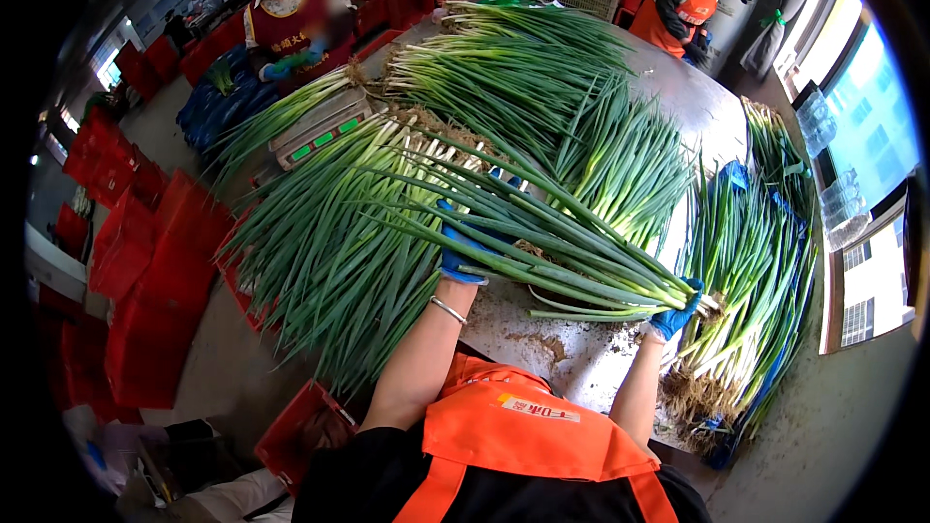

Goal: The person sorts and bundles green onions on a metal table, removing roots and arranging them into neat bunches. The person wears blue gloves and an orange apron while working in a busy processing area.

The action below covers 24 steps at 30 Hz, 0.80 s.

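Note:
A bunch of green onions lies across both of my blue-gloved hands. My right hand is closed around its white root end. Beneath the long green leaves is my left hand, partly hidden by them, so its grip cannot be made out. A large pile of green onions spreads to the left of my left hand, roots toward the table's middle. Beyond the held bunch lie more green onions. Close to my right hand, another heap rests along the window side, roots toward me.
A digital scale stands at the metal table's far left. Red plastic crates are stacked on the left. Two people stand across the table. Clear plastic bottles stand on the window ledge.

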{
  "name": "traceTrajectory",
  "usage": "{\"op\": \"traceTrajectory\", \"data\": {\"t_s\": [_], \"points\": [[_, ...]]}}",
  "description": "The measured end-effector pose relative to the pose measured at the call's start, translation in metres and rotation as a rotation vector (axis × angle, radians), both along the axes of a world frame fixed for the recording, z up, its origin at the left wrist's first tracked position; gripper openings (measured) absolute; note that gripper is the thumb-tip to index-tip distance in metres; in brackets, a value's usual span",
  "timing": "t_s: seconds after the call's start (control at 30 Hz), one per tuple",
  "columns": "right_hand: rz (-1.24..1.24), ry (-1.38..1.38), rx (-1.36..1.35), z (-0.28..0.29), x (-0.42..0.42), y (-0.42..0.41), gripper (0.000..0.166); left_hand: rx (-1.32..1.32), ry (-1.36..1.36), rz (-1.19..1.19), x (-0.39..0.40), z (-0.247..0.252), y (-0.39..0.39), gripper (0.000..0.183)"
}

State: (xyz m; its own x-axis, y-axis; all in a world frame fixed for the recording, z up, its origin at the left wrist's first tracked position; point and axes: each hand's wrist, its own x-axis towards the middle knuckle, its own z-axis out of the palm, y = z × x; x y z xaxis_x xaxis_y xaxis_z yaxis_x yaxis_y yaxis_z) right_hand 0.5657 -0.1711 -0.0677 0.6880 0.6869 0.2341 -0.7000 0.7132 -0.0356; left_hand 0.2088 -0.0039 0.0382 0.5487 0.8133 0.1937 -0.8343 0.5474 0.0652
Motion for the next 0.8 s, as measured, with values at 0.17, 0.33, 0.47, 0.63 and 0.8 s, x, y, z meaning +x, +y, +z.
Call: {"op": "traceTrajectory", "data": {"t_s": [0.17,0.33,0.47,0.63,0.8], "points": [[0.134,0.103,0.069,-0.006,0.009,0.014,0.023,0.154,-0.036,0.005,-0.011,0.003,-0.007,0.074],[-0.100,-0.085,-0.130,-0.014,0.021,0.038,0.023,-0.066,0.138,0.185,-0.034,-0.042,0.020,0.067],[-0.168,0.012,-0.299,-0.018,0.030,0.042,0.021,-0.182,0.162,0.348,-0.086,-0.044,0.025,0.079],[-0.060,0.074,-0.120,-0.012,0.050,0.035,0.019,-0.214,1.212,1.245,-0.118,0.012,0.041,0.061],[0.080,0.125,0.044,0.010,0.052,0.030,0.020,1.235,1.950,1.280,-0.040,0.102,0.017,0.040]]}}
